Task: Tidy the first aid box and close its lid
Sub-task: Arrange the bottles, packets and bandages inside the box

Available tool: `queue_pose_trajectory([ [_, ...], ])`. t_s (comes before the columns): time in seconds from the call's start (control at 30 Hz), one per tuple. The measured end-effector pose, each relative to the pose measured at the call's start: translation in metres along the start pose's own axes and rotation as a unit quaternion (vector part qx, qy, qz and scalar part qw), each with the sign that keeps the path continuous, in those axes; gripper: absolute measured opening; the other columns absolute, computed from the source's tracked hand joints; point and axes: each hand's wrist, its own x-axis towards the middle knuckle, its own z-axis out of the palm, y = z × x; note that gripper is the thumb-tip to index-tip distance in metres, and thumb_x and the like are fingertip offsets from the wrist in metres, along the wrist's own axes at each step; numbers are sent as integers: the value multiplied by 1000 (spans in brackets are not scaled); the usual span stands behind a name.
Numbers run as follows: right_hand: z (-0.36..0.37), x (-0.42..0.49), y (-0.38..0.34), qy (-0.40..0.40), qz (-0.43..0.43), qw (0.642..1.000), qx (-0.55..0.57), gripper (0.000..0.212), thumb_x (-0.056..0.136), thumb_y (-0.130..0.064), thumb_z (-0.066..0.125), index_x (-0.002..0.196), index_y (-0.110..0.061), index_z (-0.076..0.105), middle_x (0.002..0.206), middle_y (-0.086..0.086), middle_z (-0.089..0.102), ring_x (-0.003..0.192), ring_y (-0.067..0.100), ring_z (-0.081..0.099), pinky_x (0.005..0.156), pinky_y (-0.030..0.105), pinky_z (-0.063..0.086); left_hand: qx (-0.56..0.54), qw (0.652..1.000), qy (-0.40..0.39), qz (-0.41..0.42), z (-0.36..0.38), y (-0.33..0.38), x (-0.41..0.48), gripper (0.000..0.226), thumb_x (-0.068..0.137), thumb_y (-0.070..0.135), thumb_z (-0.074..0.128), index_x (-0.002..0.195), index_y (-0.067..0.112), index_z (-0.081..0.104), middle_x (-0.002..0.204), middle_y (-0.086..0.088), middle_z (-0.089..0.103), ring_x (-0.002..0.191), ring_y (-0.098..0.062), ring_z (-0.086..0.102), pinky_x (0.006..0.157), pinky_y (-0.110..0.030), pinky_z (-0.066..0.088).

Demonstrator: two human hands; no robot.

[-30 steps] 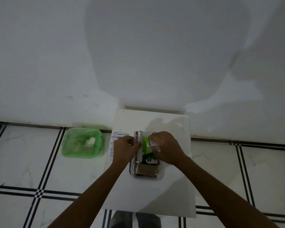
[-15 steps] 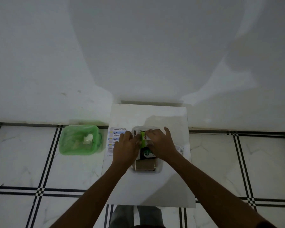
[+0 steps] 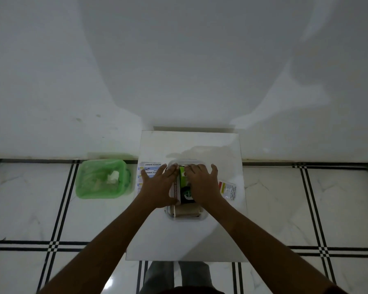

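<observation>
A clear plastic first aid box [image 3: 202, 217] sits in the middle of a small white table [image 3: 189, 236]. Inside it are a green and black packet [image 3: 185, 187], a white strip packet along the left wall and a tan bandage roll [image 3: 187, 211] at the near end. My left hand [image 3: 157, 188] lies flat, fingers spread, over the box's left side. My right hand [image 3: 202, 184] lies flat over its right side. Both palms press down on the contents. Neither hand grips anything. No lid is on the box.
A green plastic lid or tray [image 3: 102, 179] holding white scraps lies on the tiled floor left of the table. A bandage packet [image 3: 146, 169] lies under my left hand's edge; a sachet [image 3: 228, 189] lies right of the box. A white wall stands behind.
My hands went from pinching the packets upright in the box to lying flat and spread over them. The green packet now lies lower in the box.
</observation>
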Motion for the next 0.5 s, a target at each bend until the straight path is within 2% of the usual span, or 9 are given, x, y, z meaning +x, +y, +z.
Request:
queue_pose_trajectory([
  [0.07,-1,-2,0,-3,-9,1000,26,62,54,-24,85,111,-13,64,110,7,70,105,27,65,93,66,40,-33,999,31,3,4,-2,-1,99,76,60,60,150,26,6,160,9,3,146,-19,7,107,-68,13],
  [0.13,-4,-6,4,18,-24,997,67,59,69,-22,76,123,-11,57,126,11,63,119,28,57,101,68,30,-101,987,122,15,10,-6,-6,84,78,57,58,148,25,23,157,6,23,143,-19,22,109,-63,19],
  [0.2,-9,-11,13,57,-17,986,158,53,81,-21,67,130,-8,51,134,13,57,126,28,50,106,58,29,-178,955,235,16,13,-12,-12,67,80,52,53,139,22,45,145,0,46,133,-22,41,104,-55,33],
  [0.27,-16,-19,26,114,43,957,265,45,84,-13,63,127,-8,53,128,13,60,120,27,53,103,40,37,-248,921,300,-2,16,-22,-14,56,81,42,53,128,13,56,132,-9,59,122,-28,51,99,-48,43],
  [0.33,-14,-23,48,113,112,941,299,41,85,-6,59,125,-10,55,128,11,59,119,24,52,101,33,40,-277,917,285,-34,18,-35,-11,52,79,29,59,126,7,55,130,-15,58,121,-33,49,101,-48,42],
  [0.4,-4,-24,71,15,156,950,272,44,85,-6,59,128,-14,53,135,8,54,123,24,48,102,34,39,-258,940,215,-55,20,-50,-4,61,77,21,68,132,5,48,138,-18,49,128,-36,40,107,-50,35],
  [0.5,13,-26,90,-144,144,963,177,56,82,-17,66,133,-18,45,137,5,50,123,26,46,101,41,40,-206,970,108,-63,22,-71,13,85,71,25,78,142,10,34,150,-15,33,137,-35,26,107,-55,34],
])
